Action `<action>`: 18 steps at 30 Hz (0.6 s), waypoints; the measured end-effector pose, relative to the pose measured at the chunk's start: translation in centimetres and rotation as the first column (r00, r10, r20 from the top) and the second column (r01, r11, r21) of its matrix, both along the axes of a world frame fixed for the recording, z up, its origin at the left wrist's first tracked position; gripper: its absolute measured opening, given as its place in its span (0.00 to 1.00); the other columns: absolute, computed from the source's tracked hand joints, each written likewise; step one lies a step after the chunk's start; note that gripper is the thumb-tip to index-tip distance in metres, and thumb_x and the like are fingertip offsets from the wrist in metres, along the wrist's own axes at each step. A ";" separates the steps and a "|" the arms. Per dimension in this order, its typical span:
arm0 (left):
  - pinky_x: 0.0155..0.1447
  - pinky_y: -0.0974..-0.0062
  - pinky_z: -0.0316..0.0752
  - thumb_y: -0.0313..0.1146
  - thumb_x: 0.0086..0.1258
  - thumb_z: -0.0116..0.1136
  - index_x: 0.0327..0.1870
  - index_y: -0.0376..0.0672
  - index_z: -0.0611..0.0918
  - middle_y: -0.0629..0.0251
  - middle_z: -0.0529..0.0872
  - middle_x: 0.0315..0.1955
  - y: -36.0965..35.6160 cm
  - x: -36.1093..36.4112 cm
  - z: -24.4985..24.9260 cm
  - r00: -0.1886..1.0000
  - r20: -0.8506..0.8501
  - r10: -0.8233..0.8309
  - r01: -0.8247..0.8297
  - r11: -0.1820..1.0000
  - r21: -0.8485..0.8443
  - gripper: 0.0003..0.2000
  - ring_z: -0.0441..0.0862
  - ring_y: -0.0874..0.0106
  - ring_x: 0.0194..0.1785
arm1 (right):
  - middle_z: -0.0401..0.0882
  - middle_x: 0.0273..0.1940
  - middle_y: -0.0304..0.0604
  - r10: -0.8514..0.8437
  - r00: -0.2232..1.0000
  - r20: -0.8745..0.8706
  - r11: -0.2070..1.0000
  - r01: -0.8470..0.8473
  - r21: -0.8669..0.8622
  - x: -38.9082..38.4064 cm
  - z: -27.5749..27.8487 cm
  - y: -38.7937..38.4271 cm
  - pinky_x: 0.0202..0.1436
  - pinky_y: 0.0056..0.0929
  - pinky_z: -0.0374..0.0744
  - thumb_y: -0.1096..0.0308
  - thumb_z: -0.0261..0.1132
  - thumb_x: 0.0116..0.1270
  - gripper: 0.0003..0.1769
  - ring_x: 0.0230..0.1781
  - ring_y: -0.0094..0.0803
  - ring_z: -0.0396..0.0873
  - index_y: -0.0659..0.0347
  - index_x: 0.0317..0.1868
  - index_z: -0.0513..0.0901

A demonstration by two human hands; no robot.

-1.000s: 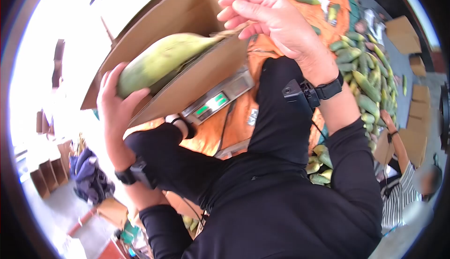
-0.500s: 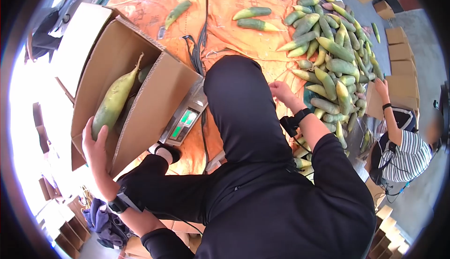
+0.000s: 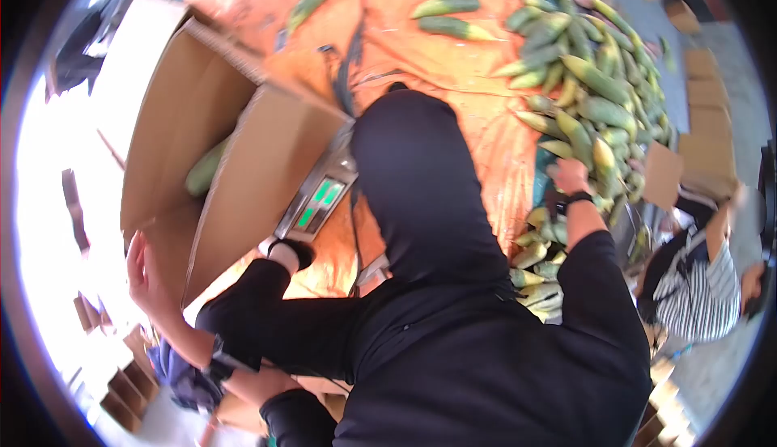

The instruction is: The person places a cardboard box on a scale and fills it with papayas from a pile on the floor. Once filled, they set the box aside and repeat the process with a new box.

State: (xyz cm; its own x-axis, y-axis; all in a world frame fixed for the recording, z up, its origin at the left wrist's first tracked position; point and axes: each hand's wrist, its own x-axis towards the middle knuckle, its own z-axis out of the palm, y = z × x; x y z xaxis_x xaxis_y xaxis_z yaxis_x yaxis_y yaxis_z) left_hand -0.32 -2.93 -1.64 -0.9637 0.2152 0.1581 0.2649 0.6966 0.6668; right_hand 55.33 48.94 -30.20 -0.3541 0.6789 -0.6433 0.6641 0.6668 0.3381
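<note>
My left hand (image 3: 144, 277) is at the near rim of a tall cardboard box (image 3: 271, 152), fingers stretched out and holding nothing. Inside the box lies a green radish (image 3: 207, 169), partly hidden by the box wall. The box rests on or against a scale (image 3: 318, 204) with a lit green display; their contact is mostly hidden. My right hand (image 3: 571, 177) reaches down to the edge of a big heap of green radishes (image 3: 603, 111). Its fingers are blurred and partly hidden, so any grip on a radish does not show.
Loose radishes (image 3: 447, 7) lie on an orange tarp (image 3: 421, 55), crossed by a dark cable (image 3: 353, 50). A person in a striped shirt (image 3: 700, 305) is at the right, by stacked cardboard boxes (image 3: 706, 148). My bent knee (image 3: 417, 156) stands between the box and the heap.
My left hand has let go of the long radish and drawn back to the box's near rim. My right hand has moved right, from beside my knee to the heap.
</note>
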 end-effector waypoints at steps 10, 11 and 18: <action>0.53 0.82 0.73 0.30 0.70 0.57 0.49 0.38 0.84 0.65 0.87 0.41 2.1 2.5 0.7 0.956 -0.226 0.189 -0.188 0.982 0.026 0.10 0.81 0.79 0.46 | 0.59 0.60 0.49 -0.763 -0.562 -0.319 -0.174 0.654 -0.736 9.9 -6.5 6.8 0.35 0.36 0.79 0.53 0.68 0.60 0.39 0.50 0.47 0.68 0.58 0.66 0.63; 0.53 0.82 0.73 0.30 0.70 0.57 0.49 0.38 0.84 0.65 0.87 0.41 2.0 2.4 0.6 0.953 -0.229 0.199 -0.199 0.980 0.024 0.10 0.81 0.79 0.46 | 0.63 0.44 0.45 -0.708 -0.633 -0.313 -0.194 0.600 -0.776 8.5 -5.3 5.9 0.30 0.31 0.77 0.49 0.69 0.58 0.42 0.39 0.42 0.70 0.61 0.64 0.59; 0.49 0.83 0.74 0.29 0.70 0.57 0.47 0.38 0.84 0.66 0.86 0.40 2.5 2.3 0.5 0.956 -0.250 0.155 -0.170 0.985 -0.038 0.09 0.81 0.80 0.45 | 0.74 0.37 0.45 -0.771 -0.637 -0.002 -0.405 0.492 -0.770 11.4 -9.3 8.1 0.39 0.31 0.76 0.30 0.58 0.58 0.41 0.33 0.35 0.74 0.59 0.56 0.68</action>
